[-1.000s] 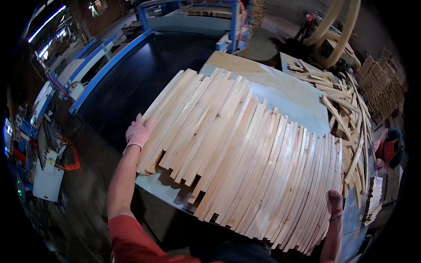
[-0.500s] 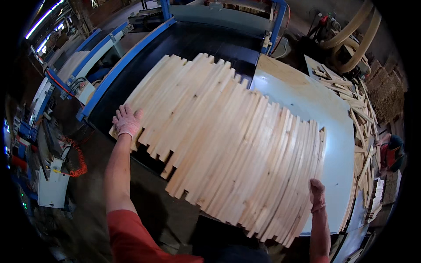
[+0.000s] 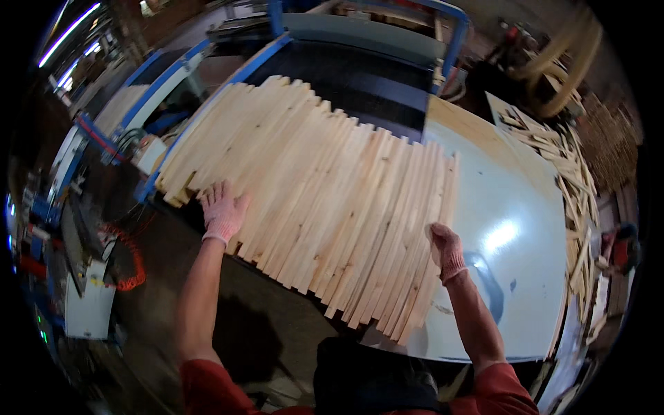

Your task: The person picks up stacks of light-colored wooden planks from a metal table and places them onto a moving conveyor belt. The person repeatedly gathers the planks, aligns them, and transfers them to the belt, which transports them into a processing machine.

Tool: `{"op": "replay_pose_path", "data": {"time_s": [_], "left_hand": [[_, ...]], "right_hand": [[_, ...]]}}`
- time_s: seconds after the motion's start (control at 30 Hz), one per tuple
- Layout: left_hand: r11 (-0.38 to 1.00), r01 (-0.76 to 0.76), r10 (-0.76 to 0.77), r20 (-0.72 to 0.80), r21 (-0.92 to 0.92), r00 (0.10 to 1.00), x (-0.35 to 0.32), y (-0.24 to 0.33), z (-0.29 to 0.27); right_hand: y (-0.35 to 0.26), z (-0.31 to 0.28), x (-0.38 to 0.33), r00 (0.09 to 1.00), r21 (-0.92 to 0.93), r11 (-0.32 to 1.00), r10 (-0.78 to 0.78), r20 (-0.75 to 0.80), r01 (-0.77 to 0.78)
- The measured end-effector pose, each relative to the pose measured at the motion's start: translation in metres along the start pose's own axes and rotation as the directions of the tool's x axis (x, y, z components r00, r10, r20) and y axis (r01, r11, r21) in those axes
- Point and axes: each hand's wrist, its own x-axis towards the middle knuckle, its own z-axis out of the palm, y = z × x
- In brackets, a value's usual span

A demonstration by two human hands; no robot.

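Many long, pale wooden strips (image 3: 304, 200) lie side by side in one broad layer, their ends uneven. The layer spans a black conveyor belt (image 3: 366, 83) and the left part of a smooth pale tabletop (image 3: 512, 194). My left hand (image 3: 225, 209), in a pinkish knit glove, lies flat with fingers spread on the near ends at the left. At the right edge of the layer, my right hand (image 3: 447, 249), gloved alike, is curled closed against the outermost strip. Whether its fingers hold anything is hidden.
Loose wood offcuts (image 3: 577, 207) are heaped along the table's right side. A blue machine frame (image 3: 456, 41) spans the belt's far end. Thick beige hoses (image 3: 564, 69) hang at the back right. On the left are a pale machine box (image 3: 90, 304) and a coiled orange hose (image 3: 131, 259).
The layer of strips has slid left and away from me, further onto the belt. My right hand has moved left and forward along with its edge; my left hand sits further right in view.
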Motion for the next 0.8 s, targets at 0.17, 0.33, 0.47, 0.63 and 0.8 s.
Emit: {"op": "replay_pose_path", "data": {"time_s": [0.17, 0.33, 0.47, 0.63, 0.8], "left_hand": [[0.959, -0.269, 0.271, 0.006, -0.087, 0.963, -0.037, 0.106, -0.012], [0.836, -0.535, 0.514, -0.163, -0.124, 0.842, -0.102, 0.24, -0.028], [0.825, -0.564, 0.566, 0.045, -0.049, 0.824, -0.143, 0.288, -0.031], [0.839, -0.544, 0.544, 0.055, -0.019, 0.837, -0.144, 0.292, -0.03], [0.825, -0.565, 0.565, -0.005, 0.026, 0.825, -0.144, 0.293, -0.026]], "right_hand": [[-0.028, 0.03, -0.023, 0.989, -0.173, 0.974, 0.144, -0.036, -0.148], [-0.088, 0.042, -0.04, 0.975, -0.919, 0.347, 0.181, -0.131, -0.188], [-0.107, 0.045, -0.039, 0.986, -0.979, -0.2, 0.164, 0.005, 0.038], [-0.088, 0.067, -0.048, 0.926, -0.984, -0.14, -0.345, 0.155, 0.112], [-0.068, 0.11, -0.03, 0.936, -0.956, -0.235, -0.262, 0.235, 0.174]]}}
